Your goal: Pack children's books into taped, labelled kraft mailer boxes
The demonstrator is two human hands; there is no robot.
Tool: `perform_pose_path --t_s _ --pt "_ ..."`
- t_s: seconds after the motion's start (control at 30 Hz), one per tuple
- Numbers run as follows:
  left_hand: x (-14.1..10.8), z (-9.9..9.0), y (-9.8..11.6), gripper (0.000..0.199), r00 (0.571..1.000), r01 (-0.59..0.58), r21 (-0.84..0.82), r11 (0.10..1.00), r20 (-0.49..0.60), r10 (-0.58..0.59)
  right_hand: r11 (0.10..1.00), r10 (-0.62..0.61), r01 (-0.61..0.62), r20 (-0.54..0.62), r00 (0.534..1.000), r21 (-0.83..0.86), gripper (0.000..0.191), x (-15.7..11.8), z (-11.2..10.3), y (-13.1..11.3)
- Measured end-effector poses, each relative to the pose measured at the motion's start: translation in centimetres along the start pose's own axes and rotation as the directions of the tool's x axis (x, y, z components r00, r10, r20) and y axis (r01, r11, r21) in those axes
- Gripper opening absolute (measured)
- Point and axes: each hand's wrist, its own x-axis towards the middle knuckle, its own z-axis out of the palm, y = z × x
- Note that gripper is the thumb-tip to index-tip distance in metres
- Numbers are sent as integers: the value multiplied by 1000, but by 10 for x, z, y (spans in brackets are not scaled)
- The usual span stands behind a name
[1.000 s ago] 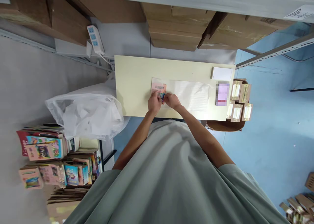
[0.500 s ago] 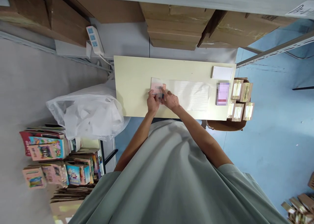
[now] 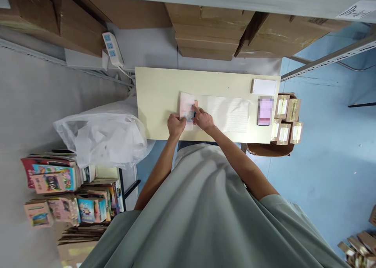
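Observation:
A small book (image 3: 196,103) with an orange edge lies on the cream table (image 3: 158,99). Over most of it is a pale, see-through sheet (image 3: 187,100), longer than the book, with a coloured picture showing faintly through. My left hand (image 3: 175,125) is closed at the sheet's lower left edge, thumb on top, its other fingers partly hidden. With index finger stretched out and thumb apart, my right hand (image 3: 204,120) presses along the book's right side; its remaining fingers curl. Under and beside my right hand lies a thin white sheet (image 3: 229,113).
To the right on the table are a white box (image 3: 265,87) and a purple phone-like item (image 3: 265,112). Small cartons (image 3: 283,133) sit past the right edge. A plastic bag (image 3: 108,137) of white paper and stacked books (image 3: 53,180) are at left. Cardboard boxes (image 3: 205,33) line the back.
My left hand has moved left and slightly down, from the book's middle to its left edge, and the see-through sheet now lies flatter over the book. My right hand has stayed nearly still.

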Motion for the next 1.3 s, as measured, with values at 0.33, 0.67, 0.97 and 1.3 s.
perform_pose_path --t_s 0.33,0.67,0.97,1.3 --pt "-48 8 34 30 987 -160 -15 987 12 160 997 10 -10 -2 1000 80 81 -4 -8 14" --pt "-70 36 59 33 960 -273 -26 962 60 274 937 25 22 -132 991 348 46 6 -54 49" --pt "-75 89 69 32 932 -325 -55 944 149 329 903 212 -90 -253 944 419 46 37 -51 71" --pt "-74 68 40 39 867 -425 -118 898 233 441 928 228 -60 -433 872 367 50 2 -31 90"
